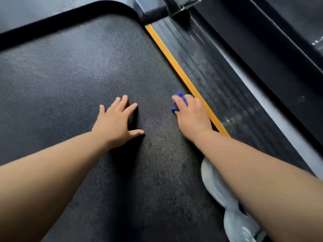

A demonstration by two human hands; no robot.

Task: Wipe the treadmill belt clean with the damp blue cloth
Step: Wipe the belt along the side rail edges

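Note:
The dark textured treadmill belt fills most of the view. My right hand presses a small bunched blue cloth onto the belt close to its right edge; the hand covers most of the cloth, and only a bit shows past the fingers. My left hand lies flat on the belt near the middle, its fingers spread and holding nothing.
A yellow strip runs along the belt's right edge, with a ribbed grey side rail beside it. A black curved rim borders the belt's far end. A light grey shoe rests on the belt under my right forearm.

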